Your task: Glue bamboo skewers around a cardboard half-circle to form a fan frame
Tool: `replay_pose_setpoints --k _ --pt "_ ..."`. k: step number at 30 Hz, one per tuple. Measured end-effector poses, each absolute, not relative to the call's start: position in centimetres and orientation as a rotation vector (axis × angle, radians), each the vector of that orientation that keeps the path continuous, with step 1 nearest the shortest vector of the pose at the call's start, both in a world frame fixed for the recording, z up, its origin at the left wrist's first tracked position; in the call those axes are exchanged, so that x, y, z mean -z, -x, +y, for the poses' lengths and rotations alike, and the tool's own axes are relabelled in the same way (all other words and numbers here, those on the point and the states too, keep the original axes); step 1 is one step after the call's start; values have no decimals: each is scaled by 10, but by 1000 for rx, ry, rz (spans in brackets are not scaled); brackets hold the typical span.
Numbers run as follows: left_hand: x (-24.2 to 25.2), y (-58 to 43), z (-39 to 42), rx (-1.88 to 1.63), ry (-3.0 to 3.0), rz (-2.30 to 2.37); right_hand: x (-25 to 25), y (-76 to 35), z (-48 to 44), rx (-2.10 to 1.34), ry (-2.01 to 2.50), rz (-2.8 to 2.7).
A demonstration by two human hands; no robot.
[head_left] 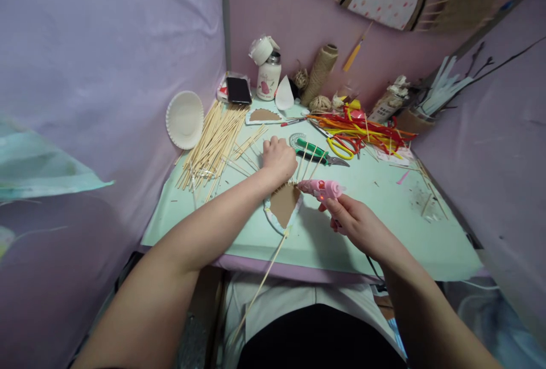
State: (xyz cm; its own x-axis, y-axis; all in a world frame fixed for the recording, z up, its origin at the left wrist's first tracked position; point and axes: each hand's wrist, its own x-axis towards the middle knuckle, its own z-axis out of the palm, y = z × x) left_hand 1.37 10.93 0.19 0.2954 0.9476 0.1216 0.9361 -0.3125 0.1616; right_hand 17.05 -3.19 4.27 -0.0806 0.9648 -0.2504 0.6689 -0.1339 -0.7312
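My right hand [356, 221] is wrapped round the handle of a pink hot glue gun [324, 189], a small orange light on its side. The nozzle points left, at the upper edge of a teardrop-shaped brown cardboard piece [285, 207] with a pale padded rim. Thin wooden sticks [310, 160] fan out from that edge, and one long stick [267, 272] runs from the lower tip toward my lap. Above the cardboard, my left hand [279, 160] is closed with curled fingers among the sticks; what it pinches is hidden.
Loose wooden sticks [209, 147] lie in a heap at left, beside a white scalloped dish [185, 120]. Behind my hands are green-handled pruning shears [313, 149], yellow-handled scissors [340, 147] and red and yellow pipe cleaners [362, 130]. A phone [239, 91], jar [268, 78] and twine roll [319, 73] stand behind.
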Motion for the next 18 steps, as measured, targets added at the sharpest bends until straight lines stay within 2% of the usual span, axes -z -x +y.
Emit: replay_pose_setpoints --k 18 --pt "-3 -15 109 -336 -2502 1755 -41 -172 -31 -1057 1804 -1786"
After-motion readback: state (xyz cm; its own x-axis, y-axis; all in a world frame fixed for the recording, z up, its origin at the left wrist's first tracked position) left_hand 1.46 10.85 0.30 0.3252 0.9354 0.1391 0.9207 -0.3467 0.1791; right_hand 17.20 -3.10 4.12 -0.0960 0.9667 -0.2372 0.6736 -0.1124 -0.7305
